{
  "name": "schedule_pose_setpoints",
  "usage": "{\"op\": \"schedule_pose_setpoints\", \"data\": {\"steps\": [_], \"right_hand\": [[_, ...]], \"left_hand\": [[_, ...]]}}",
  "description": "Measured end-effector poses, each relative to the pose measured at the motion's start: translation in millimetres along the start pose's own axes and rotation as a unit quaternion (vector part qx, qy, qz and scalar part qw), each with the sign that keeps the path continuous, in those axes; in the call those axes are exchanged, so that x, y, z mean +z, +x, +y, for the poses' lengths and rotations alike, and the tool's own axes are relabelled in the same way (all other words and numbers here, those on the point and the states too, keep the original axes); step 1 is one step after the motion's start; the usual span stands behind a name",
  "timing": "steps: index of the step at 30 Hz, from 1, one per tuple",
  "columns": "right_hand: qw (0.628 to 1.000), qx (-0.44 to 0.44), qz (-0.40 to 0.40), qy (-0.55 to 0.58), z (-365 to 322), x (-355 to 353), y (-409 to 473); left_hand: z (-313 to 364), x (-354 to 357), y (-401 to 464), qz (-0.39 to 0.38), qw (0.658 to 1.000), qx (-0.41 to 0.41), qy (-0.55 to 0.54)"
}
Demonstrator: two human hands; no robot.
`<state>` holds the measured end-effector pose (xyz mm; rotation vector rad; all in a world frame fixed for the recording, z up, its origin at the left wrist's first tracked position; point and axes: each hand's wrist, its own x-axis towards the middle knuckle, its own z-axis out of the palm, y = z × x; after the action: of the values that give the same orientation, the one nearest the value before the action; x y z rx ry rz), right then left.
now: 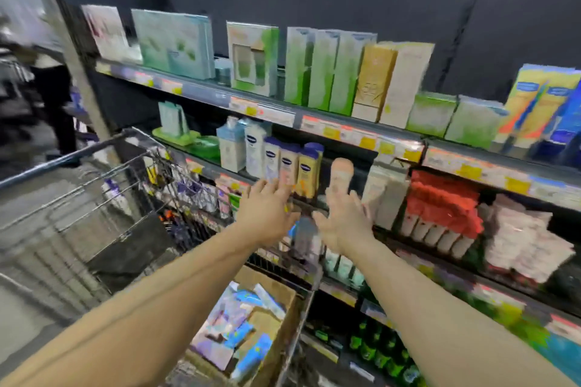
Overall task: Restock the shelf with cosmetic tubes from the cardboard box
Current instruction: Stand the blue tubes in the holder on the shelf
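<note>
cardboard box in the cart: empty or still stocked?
Still stocked. The cardboard box sits open-topped in the cart, with blue and purple packs piled inside; motion blur hides the count.
</note>
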<state>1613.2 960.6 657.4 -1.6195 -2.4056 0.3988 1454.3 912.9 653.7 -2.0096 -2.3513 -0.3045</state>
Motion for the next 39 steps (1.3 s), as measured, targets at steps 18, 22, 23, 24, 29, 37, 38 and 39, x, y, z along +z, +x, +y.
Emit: {"op": "schedule_pose_setpoints", "data": {"steps": [18, 22, 23, 24, 29, 37, 38, 39], "right_hand": [[0.974, 0.164, -0.138, 0.069, -45.3, 265.0, 72.5], [0.958, 0.184, -0.198, 0.093, -31.9, 327.5, 56.1], [0.952, 0.191, -0.215, 0.101, -29.6, 341.1, 51.6], [0.946, 0.199, -0.233, 0.106, -27.4, 353.8, 47.3], [0.934, 0.205, -0.276, 0.101, -15.7, 398.8, 38.2], [0.930, 0.199, -0.298, 0.085, -9.1, 423.0, 31.5], [0.929, 0.197, -0.301, 0.087, -9.1, 424.5, 29.8], [0.927, 0.198, -0.304, 0.090, -9.2, 424.4, 28.5]], "left_hand": [[-220.6, 233.4, 26.3, -0.193, 0.977, 0.015, -0.087], [-219.8, 303.2, -4.8, -0.317, 0.935, -0.064, -0.145], [-218.0, 320.3, -13.0, -0.349, 0.923, -0.070, -0.146], [-215.6, 337.8, -21.7, -0.376, 0.911, -0.075, -0.151], [-196.3, 406.9, -51.4, -0.444, 0.876, -0.137, -0.130], [-183.2, 451.9, -75.2, -0.385, 0.903, -0.191, -0.029], [-184.3, 452.8, -76.7, -0.373, 0.903, -0.208, -0.046], [-185.5, 451.4, -77.3, -0.363, 0.901, -0.225, -0.071]]}}
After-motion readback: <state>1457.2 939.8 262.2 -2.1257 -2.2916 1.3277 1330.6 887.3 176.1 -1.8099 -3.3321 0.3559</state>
